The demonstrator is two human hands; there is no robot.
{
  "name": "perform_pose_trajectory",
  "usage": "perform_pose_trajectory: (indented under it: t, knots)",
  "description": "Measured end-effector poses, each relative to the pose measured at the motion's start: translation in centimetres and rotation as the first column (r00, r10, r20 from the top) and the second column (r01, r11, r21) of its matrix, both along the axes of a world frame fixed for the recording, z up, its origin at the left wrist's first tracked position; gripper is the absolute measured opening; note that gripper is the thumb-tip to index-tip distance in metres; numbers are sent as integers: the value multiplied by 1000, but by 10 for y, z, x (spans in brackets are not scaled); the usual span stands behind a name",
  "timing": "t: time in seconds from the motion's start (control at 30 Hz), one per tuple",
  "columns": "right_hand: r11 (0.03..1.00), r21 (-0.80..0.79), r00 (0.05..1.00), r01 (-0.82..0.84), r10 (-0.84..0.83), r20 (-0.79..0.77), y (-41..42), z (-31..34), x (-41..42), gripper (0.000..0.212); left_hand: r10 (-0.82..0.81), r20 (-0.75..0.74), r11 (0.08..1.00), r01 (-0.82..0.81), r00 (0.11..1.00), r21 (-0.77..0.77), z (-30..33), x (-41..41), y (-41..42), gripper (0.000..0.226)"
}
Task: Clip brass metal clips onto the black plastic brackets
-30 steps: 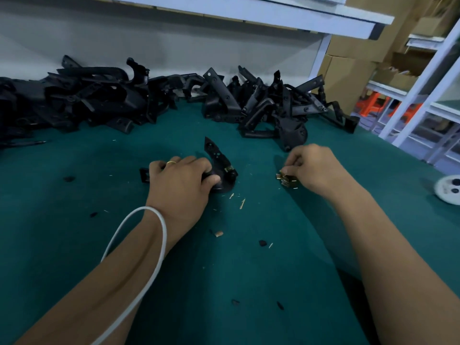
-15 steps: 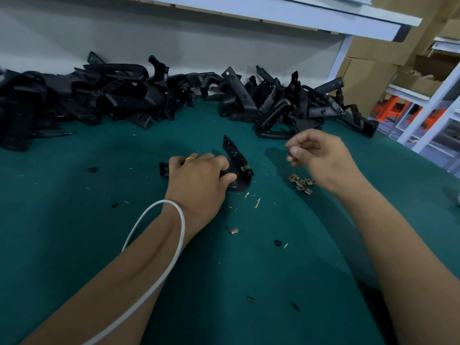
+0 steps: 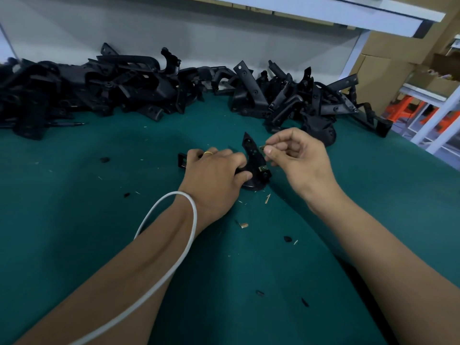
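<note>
My left hand (image 3: 214, 175) grips a black plastic bracket (image 3: 252, 155) on the green table mat, holding it down with its pointed arm standing up. One brass clip (image 3: 263, 168) sits on the bracket's lower right edge. My right hand (image 3: 296, 155) pinches another small brass clip (image 3: 261, 147) between thumb and forefinger, right beside the bracket's upright arm. The pile of loose clips is hidden behind my right hand.
A long heap of black brackets (image 3: 149, 93) runs along the back of the green mat (image 3: 74, 220). A white cable (image 3: 174, 245) loops over my left forearm. Small chips and black scraps (image 3: 287, 239) lie scattered near me. White shelving and cardboard boxes stand at the right.
My right hand lifted away from the clip pile and moved left to the bracket with a clip pinched in its fingers. My left hand kept holding the bracket.
</note>
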State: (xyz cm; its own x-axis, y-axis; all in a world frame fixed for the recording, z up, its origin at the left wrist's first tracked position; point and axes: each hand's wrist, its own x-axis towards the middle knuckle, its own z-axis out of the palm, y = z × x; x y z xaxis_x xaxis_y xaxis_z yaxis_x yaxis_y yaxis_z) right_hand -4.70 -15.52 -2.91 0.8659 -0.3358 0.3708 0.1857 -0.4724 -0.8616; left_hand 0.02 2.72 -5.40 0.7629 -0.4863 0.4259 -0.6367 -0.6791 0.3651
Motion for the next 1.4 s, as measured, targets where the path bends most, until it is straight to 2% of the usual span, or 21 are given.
perform_pose_trajectory:
  t: [0.43, 0.6, 0.87, 1.03, 1.3, 1.4]
  knots:
    - [995, -99, 997, -31, 37, 63, -3, -2, 0, 15, -12, 11, 1000, 12, 1000, -15, -2, 1, -1, 19]
    - [995, -98, 998, -16, 22, 56, -3, -1, 0, 5, -15, 11, 1000, 16, 1000, -26, -4, 1, -1, 19]
    - [955, -288, 997, 76, -69, 36, 2, -3, 1, 12, -26, 39, 999, 28, 999, -34, -4, 1, -1, 19]
    - [858, -505, 994, 90, -44, 103, 4, 5, 1, 14, -26, 44, 999, 28, 999, -36, -4, 1, -1, 20]
    - [776, -628, 993, 56, 20, 114, 8, 10, 3, 15, -21, 47, 999, 23, 999, -42, -3, 0, -1, 16]
    - [785, -619, 994, 36, 35, 103, 9, 8, 7, 15, -34, 27, 997, 36, 999, -62, -4, 0, -2, 15]
